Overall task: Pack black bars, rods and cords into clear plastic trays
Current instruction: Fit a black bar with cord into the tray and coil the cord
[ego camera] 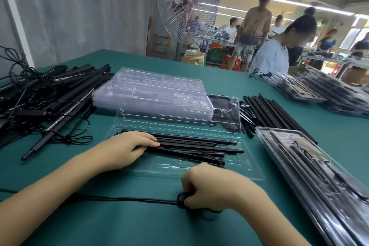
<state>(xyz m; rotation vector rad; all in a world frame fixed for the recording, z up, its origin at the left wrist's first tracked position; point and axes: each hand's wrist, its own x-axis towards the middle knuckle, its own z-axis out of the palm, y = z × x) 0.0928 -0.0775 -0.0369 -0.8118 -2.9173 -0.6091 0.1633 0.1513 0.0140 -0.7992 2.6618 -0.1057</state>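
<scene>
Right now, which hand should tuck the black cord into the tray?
The right hand. It already grips the black cord just in front of the open tray, while the left hand rests on the bars inside, probably holding them steady.

Hands: two, left hand (pixel 127 146) and right hand (pixel 209 187).
Open clear tray (pixel 199 173): one, at least four black bars (pixel 199 143) inside.
Stack of empty trays (pixel 155 90): one.
Packed trays: two stacks, near stack (pixel 319 175) and far stack (pixel 319 88).
Loose rods (pixel 279 112): one bunch, number not countable.
Tangled pile of bars and cords (pixel 50 96): one.
Stretched cord (pixel 129 198): one.
Fan (pixel 187 4): one.
</scene>
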